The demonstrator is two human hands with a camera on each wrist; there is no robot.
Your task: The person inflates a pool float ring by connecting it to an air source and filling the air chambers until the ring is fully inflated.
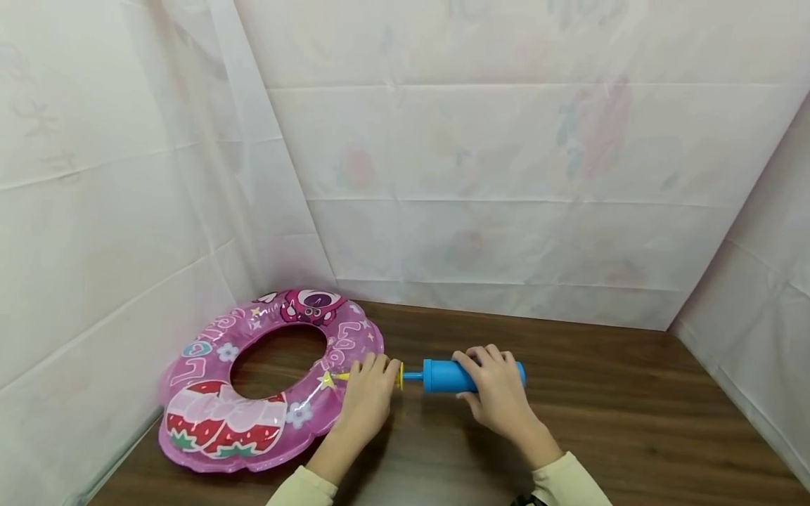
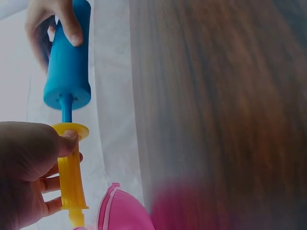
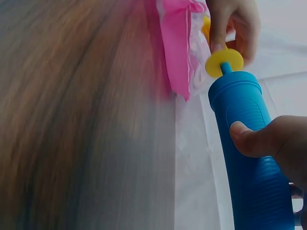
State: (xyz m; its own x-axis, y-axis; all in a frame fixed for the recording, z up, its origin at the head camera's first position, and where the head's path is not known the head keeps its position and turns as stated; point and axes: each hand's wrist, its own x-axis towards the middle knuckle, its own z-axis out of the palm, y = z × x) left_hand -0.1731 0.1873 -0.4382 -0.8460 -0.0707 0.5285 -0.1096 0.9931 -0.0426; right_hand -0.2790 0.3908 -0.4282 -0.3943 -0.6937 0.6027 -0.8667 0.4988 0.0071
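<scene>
A pink, printed inflatable swim ring lies on the left of the table, puffed out. Beside its right edge my left hand grips the yellow nozzle end of a hand pump, thumb against the yellow flange. The nozzle's thin tip points at the ring and overlaps it in the head view. My right hand wraps round the pump's blue barrel, thumb along its side. Between the two hands a short length of blue rod shows. The fingers on the barrel's far side are partly hidden.
The dark wood-grain table extends right and forward of the hands. White printed sheeting hangs behind it, with more along the left and right sides. The ring's left side lies close to the left sheet.
</scene>
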